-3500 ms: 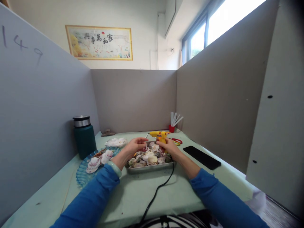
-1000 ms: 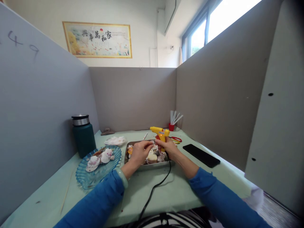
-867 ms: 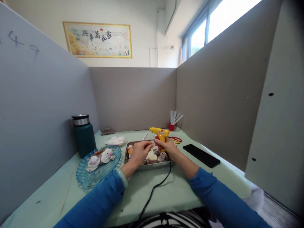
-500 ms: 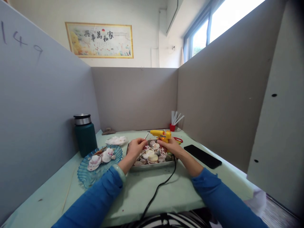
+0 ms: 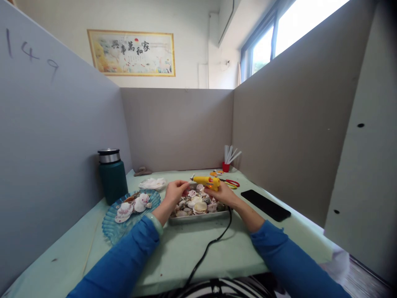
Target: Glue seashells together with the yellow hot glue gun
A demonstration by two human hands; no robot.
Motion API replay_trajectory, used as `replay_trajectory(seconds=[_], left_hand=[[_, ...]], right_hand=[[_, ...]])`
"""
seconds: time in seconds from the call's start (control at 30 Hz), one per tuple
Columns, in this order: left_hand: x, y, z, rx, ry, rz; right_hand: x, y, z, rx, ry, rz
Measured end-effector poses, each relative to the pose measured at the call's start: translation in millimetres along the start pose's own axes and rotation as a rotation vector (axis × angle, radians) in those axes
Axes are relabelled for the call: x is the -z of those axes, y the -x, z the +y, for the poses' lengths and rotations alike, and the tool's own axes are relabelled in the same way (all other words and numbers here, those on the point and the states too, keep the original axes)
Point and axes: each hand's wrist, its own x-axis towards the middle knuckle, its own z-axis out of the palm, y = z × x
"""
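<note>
A yellow hot glue gun (image 5: pixel 204 181) is gripped in my right hand (image 5: pixel 223 194), its nozzle pointing left and a small orange light glowing on its body. My left hand (image 5: pixel 176 194) is closed in a pinch just left of the nozzle. A short white stick (image 5: pixel 192 177) shows between those fingertips and the gun's tip; whether it touches the nozzle I cannot tell. Below both hands lies a metal tray (image 5: pixel 198 218) heaped with seashells (image 5: pixel 200 207). From the gun, a black cord (image 5: pixel 208 244) runs down toward the table's front edge.
On the left, a blue scalloped plate (image 5: pixel 111 231) holds several shells, with a dark green bottle (image 5: pixel 113 182) behind it. A black phone (image 5: pixel 266 205) lies at right. Red-handled scissors (image 5: pixel 232 182) and a red cup of white sticks (image 5: pixel 226 167) stand farther back.
The glue gun has shifted slightly left and down, its nozzle now close to the white stick. My left hand has stayed nearly in place, and less of the stick shows.
</note>
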Motion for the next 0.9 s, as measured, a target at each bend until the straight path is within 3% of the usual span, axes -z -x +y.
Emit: replay_trajectory(seconds=[0.9], left_hand=[[0.7, -4.7, -5.5, -0.017, 0.045, 0.053]], right_hand=[[-2.0, -0.7, 5.5, 0.071, 0.08, -0.013]])
